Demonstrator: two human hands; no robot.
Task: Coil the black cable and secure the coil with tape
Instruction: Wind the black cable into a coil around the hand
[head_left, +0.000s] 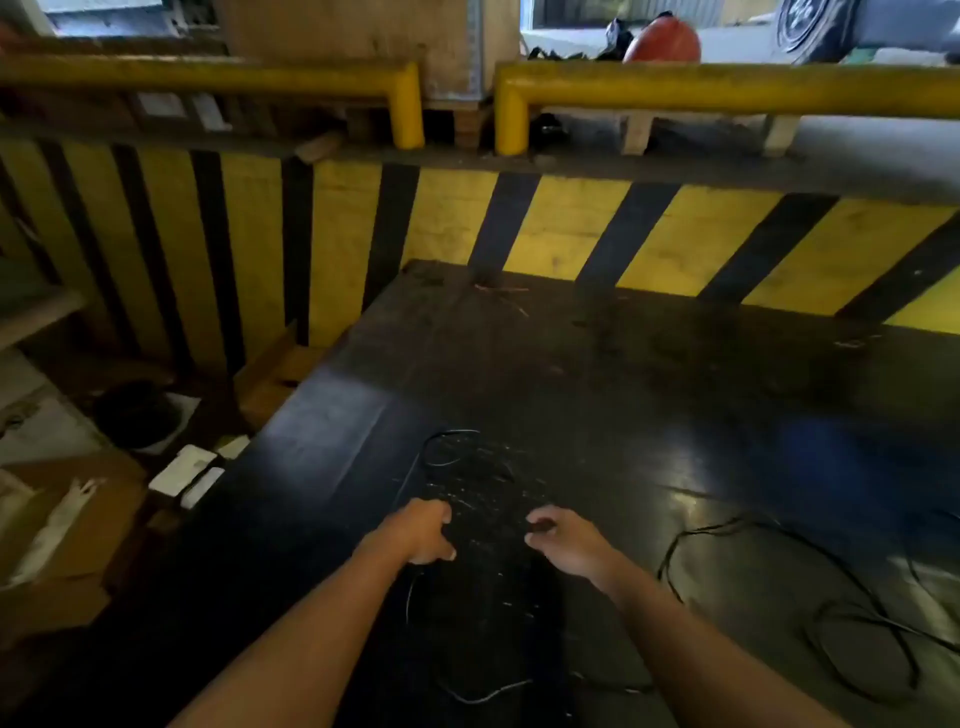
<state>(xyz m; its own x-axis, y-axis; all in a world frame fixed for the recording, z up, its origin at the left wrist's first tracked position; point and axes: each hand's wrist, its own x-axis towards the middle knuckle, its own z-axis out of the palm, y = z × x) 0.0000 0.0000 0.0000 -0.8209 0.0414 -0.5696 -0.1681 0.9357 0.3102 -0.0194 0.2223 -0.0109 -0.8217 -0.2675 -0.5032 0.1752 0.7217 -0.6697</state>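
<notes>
Head view of a dark, glossy, scuffed work surface (597, 395) set against a yellow-and-black striped wooden barrier (561, 228), with yellow tubular steel rails (727, 83) above it. Both bare forearms reach forward over the near part of the surface. The left hand (423, 532) has its grip curled closed around strands of the thin black cable (691, 535); a loop of that cable arcs up and away from the hand across the surface, and further strands drop below the wrist toward the near edge. The right hand (558, 538) is just beside the left, fingers curled inward and pinched on something dark, probably the same cable, though dark cable on dark surface makes this hard to confirm. The rest of the cable lies loose on the surface to the right of the right forearm, in wide uneven loops running toward the near right corner. White rectangular blocks (187, 473) lie on the floor off the surface's left edge, beside brown cardboard (67, 519).
</notes>
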